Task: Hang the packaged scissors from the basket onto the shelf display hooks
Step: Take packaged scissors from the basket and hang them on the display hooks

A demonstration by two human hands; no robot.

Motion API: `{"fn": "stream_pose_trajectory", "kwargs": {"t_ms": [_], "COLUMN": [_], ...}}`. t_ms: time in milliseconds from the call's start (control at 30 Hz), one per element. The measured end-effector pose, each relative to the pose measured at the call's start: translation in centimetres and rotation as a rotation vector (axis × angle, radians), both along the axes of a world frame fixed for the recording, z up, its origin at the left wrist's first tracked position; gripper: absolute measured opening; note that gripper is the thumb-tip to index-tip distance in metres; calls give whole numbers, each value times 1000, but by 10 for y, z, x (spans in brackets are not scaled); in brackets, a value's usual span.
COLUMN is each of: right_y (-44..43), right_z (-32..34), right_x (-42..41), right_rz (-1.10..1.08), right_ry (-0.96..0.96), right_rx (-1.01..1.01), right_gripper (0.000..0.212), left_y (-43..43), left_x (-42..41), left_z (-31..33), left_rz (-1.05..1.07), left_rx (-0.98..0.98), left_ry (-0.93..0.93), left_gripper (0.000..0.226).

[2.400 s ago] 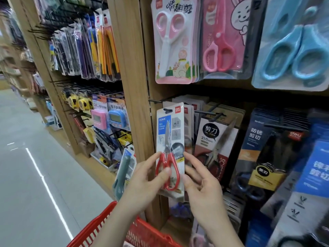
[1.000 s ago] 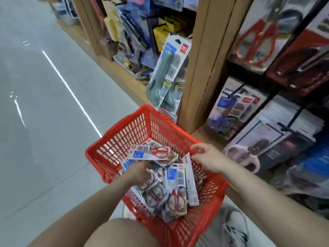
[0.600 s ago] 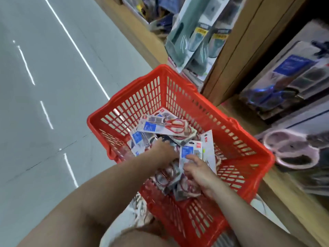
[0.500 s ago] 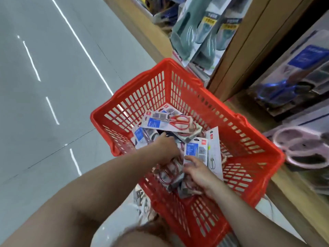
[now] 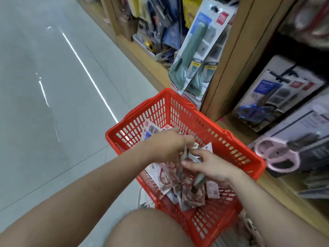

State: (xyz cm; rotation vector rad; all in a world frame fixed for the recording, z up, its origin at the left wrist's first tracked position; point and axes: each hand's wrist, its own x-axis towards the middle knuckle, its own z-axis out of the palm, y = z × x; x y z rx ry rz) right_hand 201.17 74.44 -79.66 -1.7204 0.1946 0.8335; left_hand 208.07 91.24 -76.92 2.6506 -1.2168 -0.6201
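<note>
Head view looks down into the red basket (image 5: 160, 111), where the left hand (image 5: 165, 145) curls its fingers over the top of one blurred packaged scissors (image 5: 198, 179), the right hand (image 5: 215, 166) pinches the same pack just beside them, and other packs (image 5: 164, 175) lie heaped beneath both sets of fingers.

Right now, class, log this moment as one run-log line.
stage: picking | left grip: holds red-handled packaged scissors | right grip: holds another pack | red plastic mesh basket: more packs inside
</note>
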Motion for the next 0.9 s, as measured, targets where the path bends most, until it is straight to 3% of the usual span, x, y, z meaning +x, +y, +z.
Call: {"fn": "stream_pose_trajectory", "kwargs": {"t_ms": [33,133,200,267,433,500,567,633,733,800,833,900], "right_y": [-7,-18,-20,-24,-28,-30,-35,-41,-46,-48,-50,-55], "right_z": [12,54,82,105,146,155,169,179,194,203,207,212], "right_x": [1,-5,-13,-19,-36,-43,-51,-60,-70,-74,-75,-74], "right_rz": [-82,-297,-417,-491,-432,-410,-373,-340,-371,-429,-462,-477], "right_ry": [11,-16,-45,-66,-144,-175,-193,-207,-253,-303,-337,-407], "right_rx": [60,360,582,773,908,955,975,967,922,892,855,750], "right_gripper": [59,27,37,59,69,67,69,66,65,58,56,62], "left_y": [-2,-12,-23,-32,-36,-38,-41,-46,-61,-68,-70,-71], "left_x": [1,1,-7,-24,-83,-105,-119,-124,-115,-100,-94,-86], "left_z": [15,60,89,118,183,199,209,214,211,213,215,217], "left_rz": [21,124,160,183,225,133,70,99,415,739,890,1059], "left_rx": [-66,-277,-409,-482,-645,-617,-620,-780,-1092,-1047,-1000,-1036], "left_ry": [-31,-86,-116,-150,1,-46,-81,-128,-373,-566,-508,-79], "left_gripper": [50,52,48,47,86,95,95,84,55,43,46,59]}}
